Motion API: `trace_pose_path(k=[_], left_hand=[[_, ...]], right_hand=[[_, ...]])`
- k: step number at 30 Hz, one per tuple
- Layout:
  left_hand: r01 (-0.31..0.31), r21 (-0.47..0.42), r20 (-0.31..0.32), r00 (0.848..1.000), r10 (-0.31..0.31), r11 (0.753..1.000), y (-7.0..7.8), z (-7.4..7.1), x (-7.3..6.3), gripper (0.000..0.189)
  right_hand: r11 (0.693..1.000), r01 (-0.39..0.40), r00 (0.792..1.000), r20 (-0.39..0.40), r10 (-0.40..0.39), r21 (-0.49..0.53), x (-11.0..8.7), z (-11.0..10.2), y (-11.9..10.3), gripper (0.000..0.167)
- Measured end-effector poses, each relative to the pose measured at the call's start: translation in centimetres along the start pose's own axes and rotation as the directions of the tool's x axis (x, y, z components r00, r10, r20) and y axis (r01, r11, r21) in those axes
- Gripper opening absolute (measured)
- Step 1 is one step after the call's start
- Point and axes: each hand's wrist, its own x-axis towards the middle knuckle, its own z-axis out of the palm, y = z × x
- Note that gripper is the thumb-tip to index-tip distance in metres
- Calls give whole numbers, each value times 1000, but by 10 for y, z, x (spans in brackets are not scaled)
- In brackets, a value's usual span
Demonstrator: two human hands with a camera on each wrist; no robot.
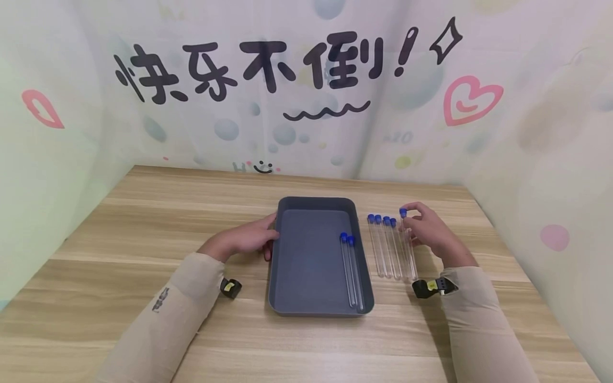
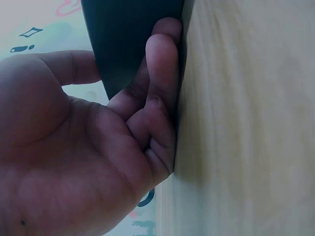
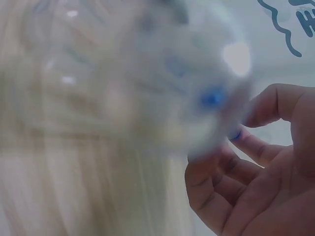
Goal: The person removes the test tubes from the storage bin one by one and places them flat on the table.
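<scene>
A grey rectangular tray point(image 1: 311, 260) lies on the table, and two clear test tubes point(image 1: 349, 271) with blue caps rest along its right side. My left hand point(image 1: 246, 236) grips the tray's left wall, thumb at the rim. In the left wrist view its bent fingers point(image 2: 162, 59) lie along the outer wall, close to the tabletop. With thumb and fingers, my right hand point(image 1: 428, 229) pinches another test tube point(image 1: 403, 213) by its blue capped end. That tube's glass point(image 3: 147, 88) is a large blur near the lens in the right wrist view.
Several more blue-capped test tubes point(image 1: 383, 244) lie side by side between the tray and my right hand. The wooden table point(image 1: 143, 229) ends at a printed cloth backdrop point(image 1: 287, 143) behind and at the sides.
</scene>
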Motion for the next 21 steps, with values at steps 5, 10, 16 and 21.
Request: trace_pose_path(k=[5,10,16,21], left_hand=[[4,-3,1,1000,-4,1000,1,0,-1,65],[1,4,-4,1000,-1,1000,2,0,-1,64],[0,-1,-2,1000,0,1000,1,0,0,65],[2,5,-5,1000,-2,1000,2,0,-1,65]], right_hand=[[1000,-2,1000,6,2,5,0,-1,1,53],[1000,-9,1000,6,9,-15,0,0,1,53],[999,-5,1000,26,7,-53,0,0,2,55],[996,-4,999,36,7,-94,1,1,3,57]])
